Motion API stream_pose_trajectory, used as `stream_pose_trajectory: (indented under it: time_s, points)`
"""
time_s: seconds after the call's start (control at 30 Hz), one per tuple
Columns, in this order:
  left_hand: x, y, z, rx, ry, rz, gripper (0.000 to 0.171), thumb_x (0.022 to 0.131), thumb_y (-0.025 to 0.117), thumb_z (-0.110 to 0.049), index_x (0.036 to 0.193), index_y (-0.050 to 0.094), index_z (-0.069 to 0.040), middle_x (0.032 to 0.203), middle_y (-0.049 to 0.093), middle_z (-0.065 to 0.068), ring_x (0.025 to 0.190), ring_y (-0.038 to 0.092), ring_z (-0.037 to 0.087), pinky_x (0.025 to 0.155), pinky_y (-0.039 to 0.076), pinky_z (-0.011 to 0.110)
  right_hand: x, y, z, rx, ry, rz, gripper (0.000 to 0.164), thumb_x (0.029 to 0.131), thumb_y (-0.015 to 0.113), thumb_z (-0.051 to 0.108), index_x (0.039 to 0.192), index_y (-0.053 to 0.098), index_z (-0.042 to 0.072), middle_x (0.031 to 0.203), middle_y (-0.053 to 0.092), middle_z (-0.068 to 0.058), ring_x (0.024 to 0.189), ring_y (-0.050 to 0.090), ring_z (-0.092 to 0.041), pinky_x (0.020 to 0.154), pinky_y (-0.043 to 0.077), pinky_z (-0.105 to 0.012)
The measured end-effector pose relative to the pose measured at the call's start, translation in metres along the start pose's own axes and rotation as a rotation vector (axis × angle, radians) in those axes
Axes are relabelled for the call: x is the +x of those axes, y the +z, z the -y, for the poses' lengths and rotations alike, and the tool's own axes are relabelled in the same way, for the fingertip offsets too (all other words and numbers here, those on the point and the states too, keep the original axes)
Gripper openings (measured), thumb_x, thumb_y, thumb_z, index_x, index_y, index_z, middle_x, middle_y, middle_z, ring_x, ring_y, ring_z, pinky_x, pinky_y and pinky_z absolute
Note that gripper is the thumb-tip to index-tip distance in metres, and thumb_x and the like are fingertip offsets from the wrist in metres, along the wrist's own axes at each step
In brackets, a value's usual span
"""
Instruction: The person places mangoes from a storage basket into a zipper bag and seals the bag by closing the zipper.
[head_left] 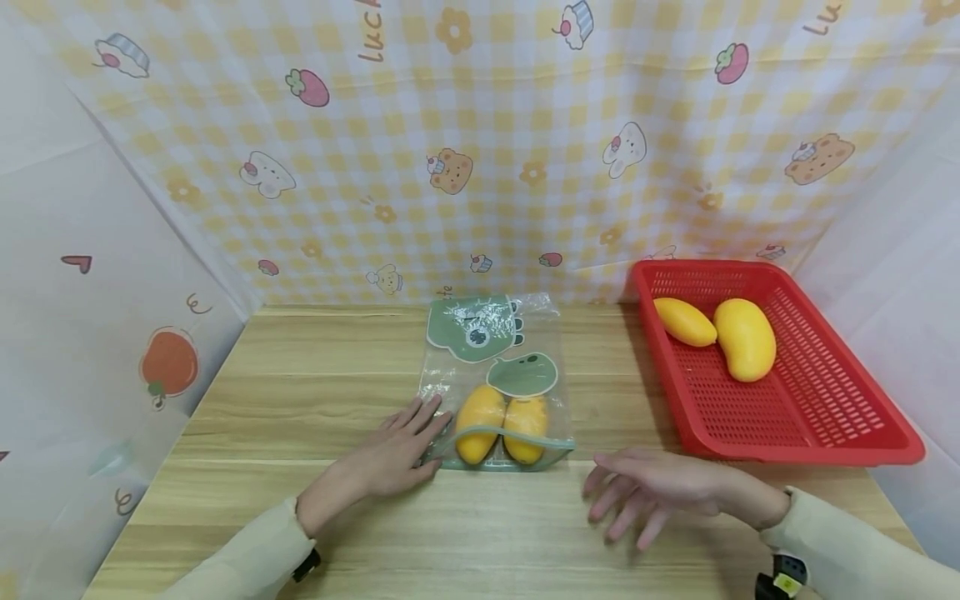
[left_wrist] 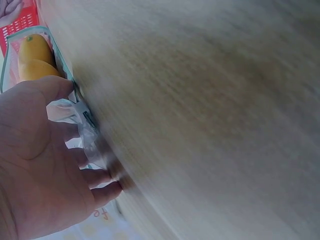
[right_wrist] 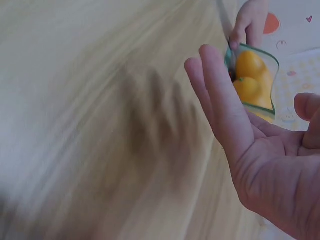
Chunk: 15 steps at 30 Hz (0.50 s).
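A clear zip bag [head_left: 467,329] with green cartoon prints lies flat on the wooden table, its green-edged mouth toward me. Inside, near that mouth, two yellow mangoes [head_left: 480,408] sit side by side. My left hand [head_left: 397,450] has its fingers spread at the bag's left edge, fingertips on the plastic. In the left wrist view, the thumb lies by the bag's gaping mouth. My right hand [head_left: 656,487] hovers over the table to the right of the bag, fingers loosely extended and holding nothing; its shadow falls on the wood in the right wrist view.
On the right stands a red plastic basket [head_left: 795,454] with perforated walls. Two more mangoes [head_left: 745,340] rest in its far left part. A patterned yellow-checked cloth [head_left: 495,225] hangs behind the table, with white cloth [head_left: 67,333] along the left side.
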<state>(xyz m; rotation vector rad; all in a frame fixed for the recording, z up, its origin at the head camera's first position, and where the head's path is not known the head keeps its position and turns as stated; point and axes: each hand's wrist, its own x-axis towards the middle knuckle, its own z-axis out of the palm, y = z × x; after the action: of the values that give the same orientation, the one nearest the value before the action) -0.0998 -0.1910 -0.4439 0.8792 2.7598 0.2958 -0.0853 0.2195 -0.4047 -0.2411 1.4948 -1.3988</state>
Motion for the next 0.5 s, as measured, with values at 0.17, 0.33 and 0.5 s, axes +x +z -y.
stream_pose_trajectory:
  time_s: [0.17,0.33,0.5]
  points:
    - [0.000,0.000,0.000,0.002,-0.010,0.007,0.065,0.105,0.054,-0.037,0.159,0.034,-0.008,0.166,0.016,0.019,0.149,0.016,0.044,0.115,0.026,0.060,-0.009,-0.007,0.007,-0.049,-0.007,-0.012,0.057,0.112,0.032,0.040,0.133,0.055,-0.008,0.120,0.066,-0.027,0.101,0.068,-0.043,0.070,0.061,-0.043]
    - [0.000,0.000,-0.001,-0.001,-0.009,0.010,0.065,0.105,0.053,-0.038,0.159,0.034,-0.008,0.166,0.016,0.019,0.149,0.016,0.044,0.115,0.025,0.060,-0.020,-0.012,0.014,-0.090,-0.019,0.001,0.053,0.113,0.030,0.037,0.134,0.054,-0.006,0.123,0.064,-0.027,0.105,0.066,-0.045,0.072,0.061,-0.045]
    - [0.000,0.000,-0.001,-0.008,-0.004,0.011,0.065,0.105,0.053,-0.037,0.159,0.033,-0.007,0.166,0.016,0.020,0.149,0.015,0.045,0.115,0.024,0.060,-0.033,-0.016,0.019,-0.129,-0.010,0.003,0.049,0.113,0.031,0.034,0.134,0.054,-0.003,0.127,0.063,-0.024,0.109,0.064,-0.045,0.079,0.059,-0.051]
